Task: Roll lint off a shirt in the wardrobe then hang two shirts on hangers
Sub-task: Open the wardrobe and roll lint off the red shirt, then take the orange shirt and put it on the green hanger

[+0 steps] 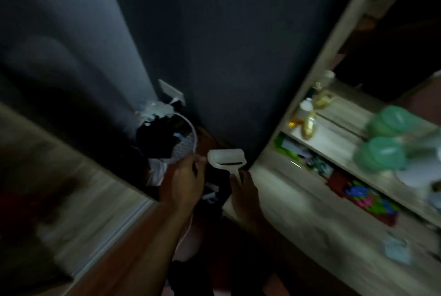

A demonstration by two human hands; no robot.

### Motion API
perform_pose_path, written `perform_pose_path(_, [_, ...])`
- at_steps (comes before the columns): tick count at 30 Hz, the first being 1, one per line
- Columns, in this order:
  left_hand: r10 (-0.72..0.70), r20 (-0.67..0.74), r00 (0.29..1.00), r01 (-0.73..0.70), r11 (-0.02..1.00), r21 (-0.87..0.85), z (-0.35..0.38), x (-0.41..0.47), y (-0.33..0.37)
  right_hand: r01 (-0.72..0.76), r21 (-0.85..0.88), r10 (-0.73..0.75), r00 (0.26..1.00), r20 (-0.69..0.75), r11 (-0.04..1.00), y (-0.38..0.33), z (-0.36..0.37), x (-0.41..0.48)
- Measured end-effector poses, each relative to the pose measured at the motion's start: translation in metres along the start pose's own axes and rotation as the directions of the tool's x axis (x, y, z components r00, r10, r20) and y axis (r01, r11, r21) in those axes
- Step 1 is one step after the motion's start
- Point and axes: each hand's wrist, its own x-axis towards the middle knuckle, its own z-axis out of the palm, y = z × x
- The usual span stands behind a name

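- Hands first: right hand (pixel 244 190) grips the white lint roller (pixel 226 159) by its handle, fingers clamped round it.
- Left hand (pixel 183 183) sits just beside the roller's head; finger state unclear through blur.
- Beyond, a dark wall (pixel 214 45); shelves (pixel 334 152) with 2 green containers (pixel 381 138) at right.

I see a lint roller (pixel 226 159) in smooth white plastic. The shelf unit (pixel 281 190) beside it looks like pale, matt wood-grain board, and on it stand translucent green plastic containers (pixel 381 152), slightly glossy though blurred.
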Motion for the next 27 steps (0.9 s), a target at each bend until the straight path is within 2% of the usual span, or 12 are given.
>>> perform_pose_path(2, [0.074,0.190,0.979,-0.086,0.995,0.055,0.057,-0.020,0.010,-0.102,0.010,0.103,0.992,-0.071,0.995,0.037,-0.039,0.003])
perform_pose_path(4, [0.107,0.318,0.942,-0.136,0.988,0.070,0.109,-0.040,0.013,-0.157,0.012,0.157,0.979,-0.132,0.988,0.082,-0.068,0.005])
perform_pose_path(8, [0.158,0.451,0.879,-0.226,0.969,0.101,0.180,-0.070,0.018,-0.268,0.035,0.268,0.931,-0.247,0.963,0.134,-0.116,0.003])
perform_pose_path(12, [0.221,0.547,0.807,-0.379,0.905,0.192,0.222,-0.089,0.014,-0.284,0.090,0.298,0.903,-0.310,0.954,0.158,-0.141,0.005])
perform_pose_path(14, [0.186,0.616,0.766,-0.410,0.878,0.245,0.234,-0.098,0.016,-0.302,0.123,0.326,0.892,-0.315,0.945,0.168,-0.143,0.007])
perform_pose_path(20, [0.192,0.652,0.734,-0.492,0.812,0.315,0.247,-0.109,0.011,-0.317,0.195,0.368,0.863,-0.346,0.928,0.184,-0.136,0.013])
perform_pose_path(24, [0.161,0.681,0.714,-0.494,0.806,0.326,0.244,-0.108,0.014,-0.308,0.099,0.321,0.856,-0.406,0.946,0.190,-0.133,0.011])
perform_pose_path(27, [0.160,0.698,0.698,-0.504,0.803,0.320,0.240,-0.106,0.015,-0.328,0.022,0.312,0.873,-0.374,0.944,0.199,-0.133,0.014])
